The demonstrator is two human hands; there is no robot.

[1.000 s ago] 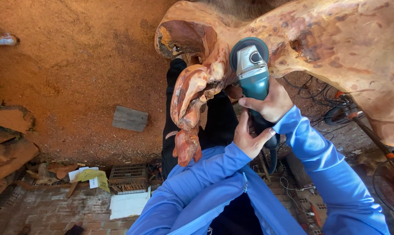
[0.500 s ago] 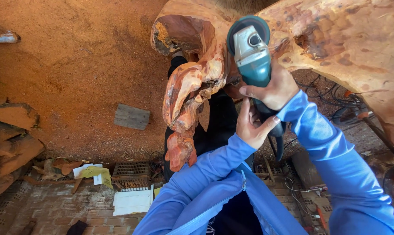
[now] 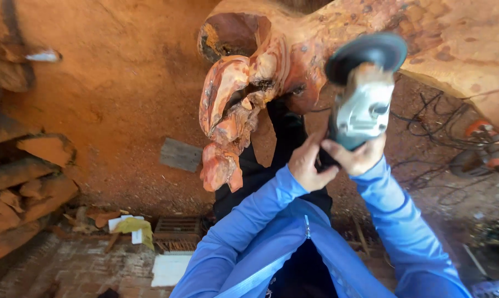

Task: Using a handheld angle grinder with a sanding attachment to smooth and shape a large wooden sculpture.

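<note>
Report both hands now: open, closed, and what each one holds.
Left hand: closed on the rear handle of the angle grinder.
Right hand: closed around the grinder's body, just below its grey housing.

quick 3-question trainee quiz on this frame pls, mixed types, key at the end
1. True or false: both hands grip the angle grinder.
2. Which lies on the ground at lower left? A) a yellow cloth B) a red bucket C) a ladder
3. Fill in: the grinder's disc is raised next to a large reddish ____ piece.

Key:
1. True. The left hand and right hand both close on the grinder's rear handle.
2. A, the yellow cloth, beside a white sheet.
3. Wood: the gnarled wood hangs left of the disc.
</note>
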